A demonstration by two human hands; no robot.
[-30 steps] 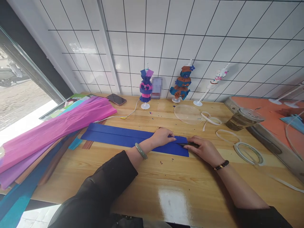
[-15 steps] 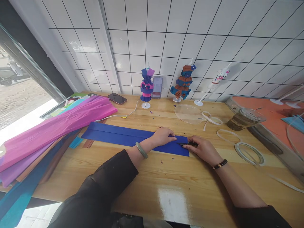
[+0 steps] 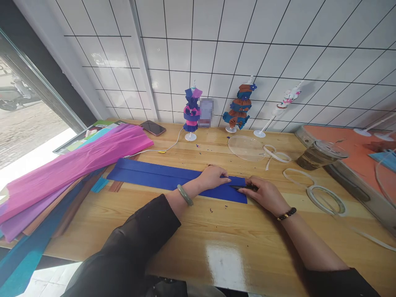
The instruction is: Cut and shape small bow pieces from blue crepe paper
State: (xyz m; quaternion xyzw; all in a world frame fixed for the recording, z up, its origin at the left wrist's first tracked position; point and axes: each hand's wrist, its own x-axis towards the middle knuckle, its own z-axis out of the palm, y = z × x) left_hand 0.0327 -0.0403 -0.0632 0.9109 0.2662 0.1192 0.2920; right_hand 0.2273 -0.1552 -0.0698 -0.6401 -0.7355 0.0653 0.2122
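Note:
A long folded strip of blue paper (image 3: 151, 175) lies across the wooden table. My left hand (image 3: 213, 177), with a green bangle at the wrist, presses on the strip near its right end, fingers closed on the paper. At that right end my right hand (image 3: 261, 192) is closed around dark scissors (image 3: 252, 187). Their blades reach over the blue paper towards my left fingertips. Small dark scraps lie on the wood below the strip.
Pink paper (image 3: 80, 154) and other coloured sheets lie left. A phone (image 3: 153, 128), decorated stands (image 3: 191, 115) and a clear disc (image 3: 246, 148) are behind. A cup (image 3: 320, 156), tape roll (image 3: 326, 201) and orange-topped case (image 3: 334, 140) are on the right.

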